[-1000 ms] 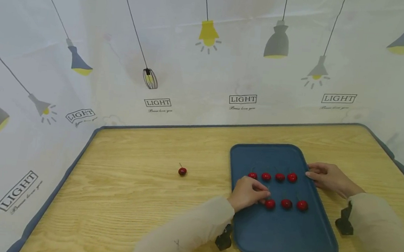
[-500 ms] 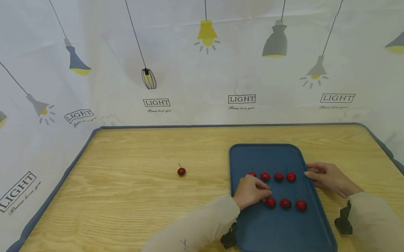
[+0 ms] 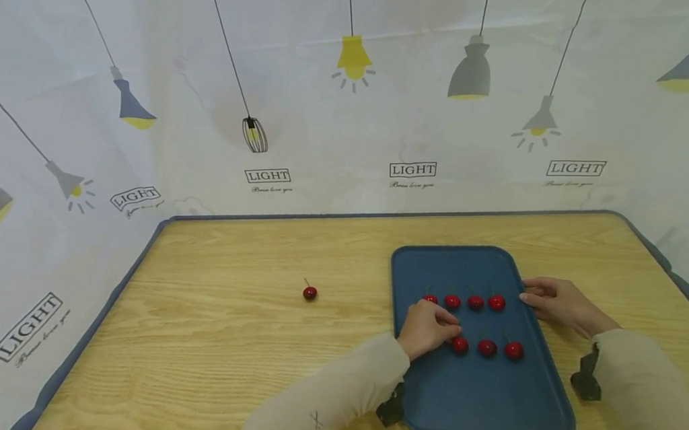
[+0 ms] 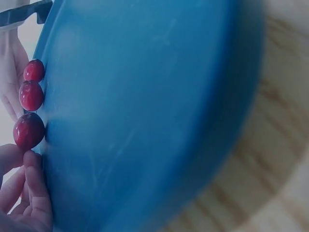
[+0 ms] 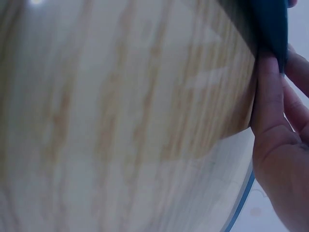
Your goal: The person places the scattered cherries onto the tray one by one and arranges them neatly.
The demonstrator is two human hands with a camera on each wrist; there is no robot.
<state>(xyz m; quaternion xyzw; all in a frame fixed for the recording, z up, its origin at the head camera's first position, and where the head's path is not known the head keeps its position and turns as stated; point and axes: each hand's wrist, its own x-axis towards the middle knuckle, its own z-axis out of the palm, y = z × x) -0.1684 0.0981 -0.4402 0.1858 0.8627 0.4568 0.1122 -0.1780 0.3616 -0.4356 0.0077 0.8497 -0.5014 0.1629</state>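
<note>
A blue tray (image 3: 482,401) bears two rows of red cherries. In the near row, my left hand (image 3: 429,328) pinches at the leftmost cherry (image 3: 460,345), whose left side is hidden by the fingers. The left wrist view shows thumb and fingertips together right at the end of that dark red cherry (image 4: 29,131), two others lined up beyond it. My right hand (image 3: 562,305) grips the tray's right rim; in the right wrist view its thumb and fingers (image 5: 270,92) lie on either side of the rim. The far row's leftmost cherry (image 3: 430,299) is partly covered by my left hand.
A single cherry (image 3: 310,293) with its stem up lies on the wooden table (image 3: 219,340), left of the tray. Behind the table hangs a white cloth (image 3: 328,119) printed with lamps. Dark wrist cameras (image 3: 588,376) sit under the sleeves.
My left forearm has shifted slightly right, and the pinched-at cherry has moved a little right, then back left. The right hand stays on the tray's rim.
</note>
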